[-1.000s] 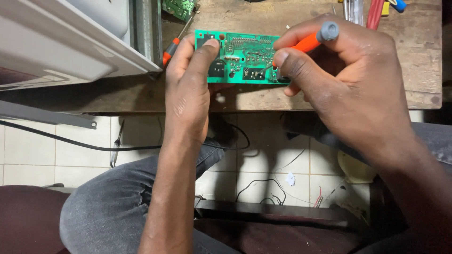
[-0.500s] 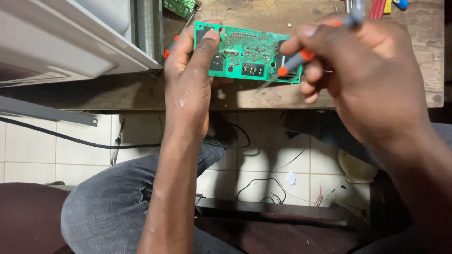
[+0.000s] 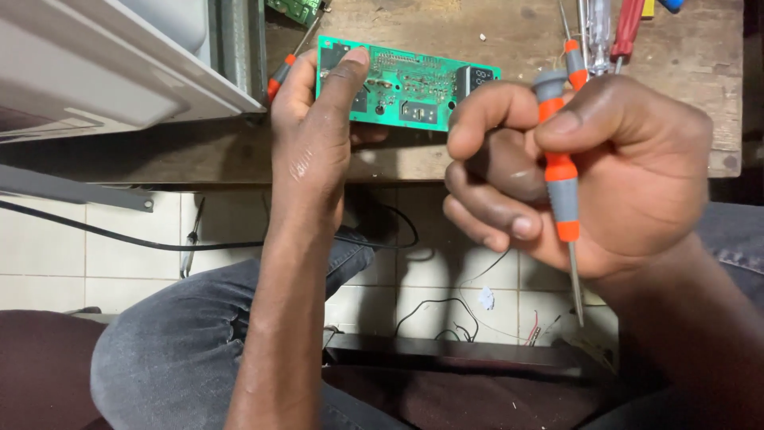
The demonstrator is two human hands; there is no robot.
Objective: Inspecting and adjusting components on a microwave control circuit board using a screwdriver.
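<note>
Worn wooden planks make up the desk (image 3: 477, 163), whose near edge overhangs a pale tiled floor (image 3: 48, 239) strewn with thin black wires. On the desk lies a green circuit board (image 3: 414, 87), flat, with its left end under the left hand (image 3: 314, 131). That hand comes up from below with a straight forearm; its thumb presses on the board's top left corner and its fingers (image 3: 366, 135) curl under the board's near edge, so the hand is closed on the board. The right hand (image 3: 589, 175) hangs just right of the board and nearer the camera, off the desk's edge, apart from the board. Its fingers are folded into a loose fist around a small orange-and-grey screwdriver (image 3: 561, 187), which stands nearly upright, grey cap up by the forefinger and thin metal tip pointing down toward the floor. More screwdrivers (image 3: 605, 36) lie at the desk's far edge, and a grey metal casing (image 3: 119, 72) fills the upper left.
</note>
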